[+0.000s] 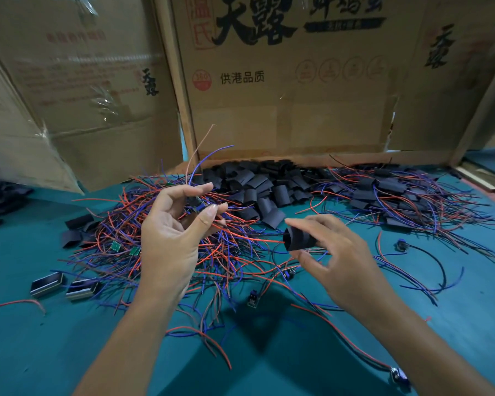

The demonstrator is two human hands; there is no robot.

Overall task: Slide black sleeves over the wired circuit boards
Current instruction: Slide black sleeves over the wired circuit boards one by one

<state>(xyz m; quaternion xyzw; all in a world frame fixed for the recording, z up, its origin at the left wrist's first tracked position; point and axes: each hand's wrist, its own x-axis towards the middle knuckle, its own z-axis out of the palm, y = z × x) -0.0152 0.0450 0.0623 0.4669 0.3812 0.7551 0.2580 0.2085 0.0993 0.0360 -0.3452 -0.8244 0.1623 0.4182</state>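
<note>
My left hand (172, 232) is raised over the wire pile and pinches a small wired circuit board (198, 206) between thumb and fingers; its red and blue wires stick up toward the cardboard. My right hand (332, 261) holds one black sleeve (297, 238) between thumb and forefinger, its open end facing left toward the board, a short gap between them. A big tangle of red, blue and black wired boards (166, 247) lies under my left hand. Loose black sleeves (257, 190) are heaped behind it.
Sleeved boards with wires (397, 192) are piled at the right. Cardboard boxes (292, 90) wall off the back of the teal table (55, 347). Two metal-edged parts (65, 285) lie at the left, and stray wired pieces (423, 264) at the right.
</note>
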